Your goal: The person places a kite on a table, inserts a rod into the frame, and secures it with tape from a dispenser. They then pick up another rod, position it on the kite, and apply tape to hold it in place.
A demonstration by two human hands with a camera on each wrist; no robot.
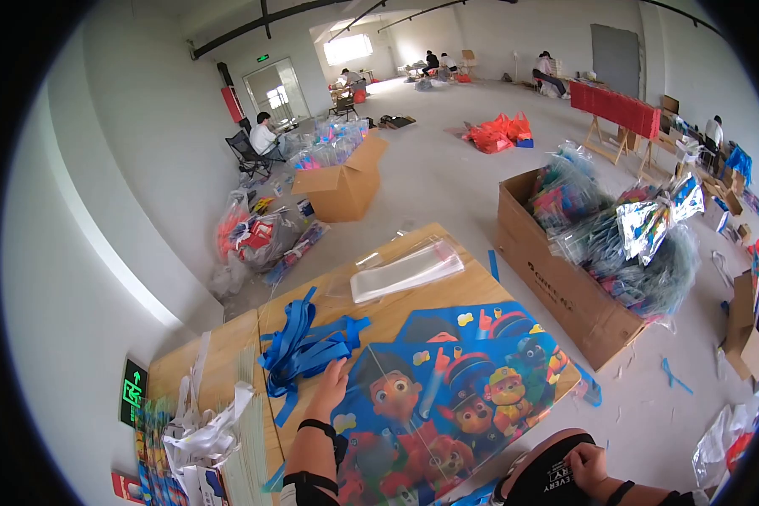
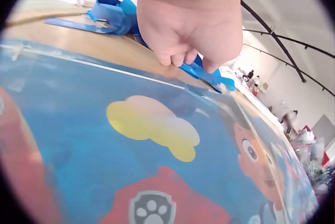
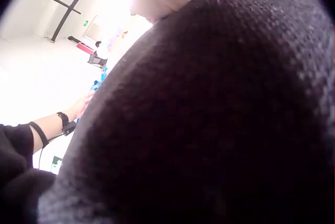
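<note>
My left hand (image 1: 332, 390) reaches to the pile of blue ribbons (image 1: 299, 341) on the wooden table. In the left wrist view its fingers (image 2: 178, 58) curl downward and, with the thumb, pinch at a blue ribbon (image 2: 196, 71). Just under the wrist lie glossy printed plastic bags (image 1: 472, 396) with cartoon puppies on blue, stacked and overlapping. On the dark cloth over my knee (image 1: 557, 472) rests my right hand (image 1: 585, 464), its fingers loosely curled and holding nothing. Dark fabric (image 3: 209, 108) fills most of the right wrist view.
Clear plastic sleeves (image 1: 409, 270) lie at the table's far end. White strips and flat stacks (image 1: 215, 430) sit at the left. Beyond the table stand a large carton (image 1: 557, 270) of filled bags and another carton (image 1: 341, 185). Several people sit working farther off.
</note>
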